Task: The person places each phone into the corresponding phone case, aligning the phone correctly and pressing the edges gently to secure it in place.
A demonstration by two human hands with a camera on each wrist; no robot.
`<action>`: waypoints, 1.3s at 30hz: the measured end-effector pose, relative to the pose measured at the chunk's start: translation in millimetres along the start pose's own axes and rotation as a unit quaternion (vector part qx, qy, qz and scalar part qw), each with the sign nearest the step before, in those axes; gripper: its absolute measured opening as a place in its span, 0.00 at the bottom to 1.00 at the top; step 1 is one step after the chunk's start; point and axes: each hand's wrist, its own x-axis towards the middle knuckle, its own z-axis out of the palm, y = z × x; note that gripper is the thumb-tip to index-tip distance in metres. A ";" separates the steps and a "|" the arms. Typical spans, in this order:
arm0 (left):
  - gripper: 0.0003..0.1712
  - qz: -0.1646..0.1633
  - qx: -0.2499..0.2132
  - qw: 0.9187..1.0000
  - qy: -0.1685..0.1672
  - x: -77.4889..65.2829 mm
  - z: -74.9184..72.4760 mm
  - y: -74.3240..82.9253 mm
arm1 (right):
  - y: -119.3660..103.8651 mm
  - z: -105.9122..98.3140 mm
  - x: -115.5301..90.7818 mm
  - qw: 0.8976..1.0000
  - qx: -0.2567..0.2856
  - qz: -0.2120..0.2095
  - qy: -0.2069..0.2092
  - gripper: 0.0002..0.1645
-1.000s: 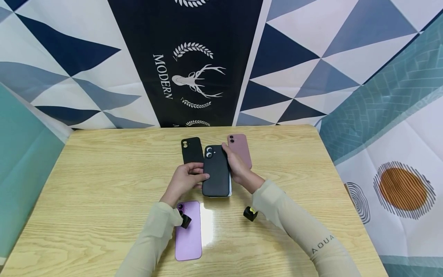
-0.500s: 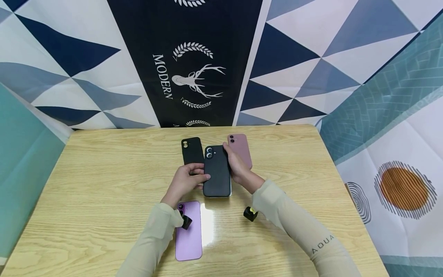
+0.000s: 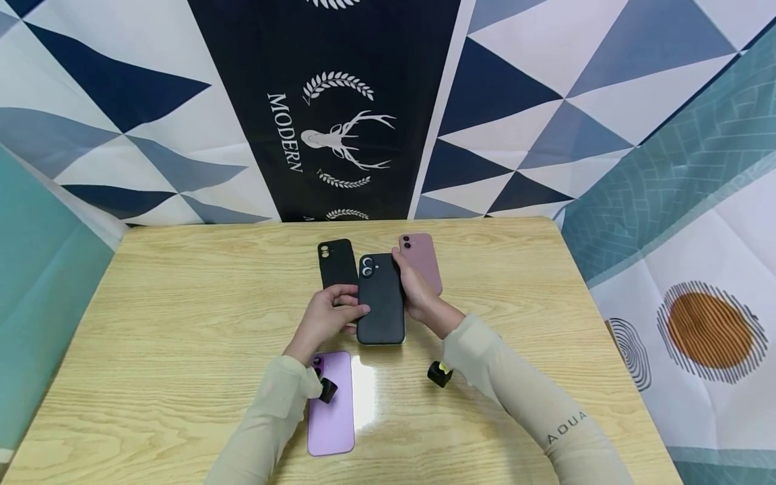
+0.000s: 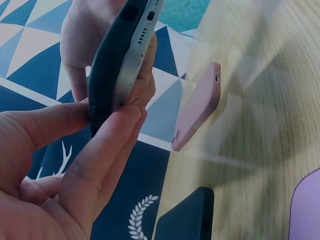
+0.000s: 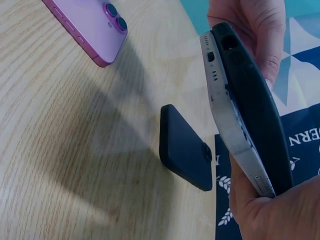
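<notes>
A black phone case (image 3: 382,303) lies over the back of a silver-edged phone (image 5: 227,115), held up above the table. In the right wrist view the case stands a little apart from the phone along the visible bottom end, so it is not fully seated there. My left hand (image 3: 324,315) pinches both at the left edge, thumb on the case and fingers behind. My right hand (image 3: 419,293) grips the right edge, its thumb along the upper right side; its other fingers are mostly hidden in the head view. In the left wrist view, the case (image 4: 107,65) and phone show edge-on.
Behind the hands lie another black phone case (image 3: 337,261), partly covered, and a pink phone case (image 3: 420,261). A lilac phone (image 3: 332,411) lies near my left sleeve, under the left wrist camera (image 3: 327,389). The wooden table (image 3: 182,323) meets a patterned wall cloth (image 3: 358,101).
Both hands stay almost in place. The pale strip of phone that showed along the case's right edge is now nearly hidden beneath the case.
</notes>
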 end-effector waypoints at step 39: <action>0.26 0.053 -0.138 0.987 -0.065 3.4 -18.9 -3.0 | -2.9 -0.4 -8.1 0.990 -0.082 0.011 -0.118 0.22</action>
